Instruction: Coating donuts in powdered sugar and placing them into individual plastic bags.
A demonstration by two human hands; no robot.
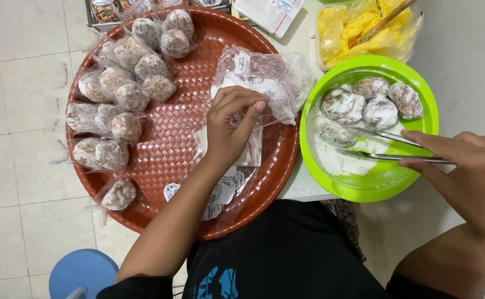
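— Metal tongs (392, 147), was that what the right hand (467, 166) had?

— Yes. Its fingers were folded round the handles, pressing the two arms close, and the tips had reached into the green bowl (414, 69), closing on a powdered ball (334, 133) at the bowl's near left. Four more coated balls (372, 99) lay toward the bowl's far side, on a bed of white powder (342, 160).

— And the left hand (228, 124)?

— It sat left of the bowl, over the red woven tray (176, 144). Thumb and fingers were pinched together on the mouth of a clear plastic bag (264, 75), pulling it open; the bag already held some white powder.

— How would you judge that step done well?

— I'd say the squeeze on the tongs wanted to be light, since the balls looked soft and the coating would rub off. The bag's mouth should be held wide and kept close to the bowl, so the ball travels little.

— What else lay about?

— Bagged balls (120, 83), wrapped in threes or so, filled the tray's far side from the bowl. Small white labels (220, 194) lay at the tray's near edge. Beyond the bowl stood a clear bag of yellow pieces (359, 33) with a wooden stick in it.
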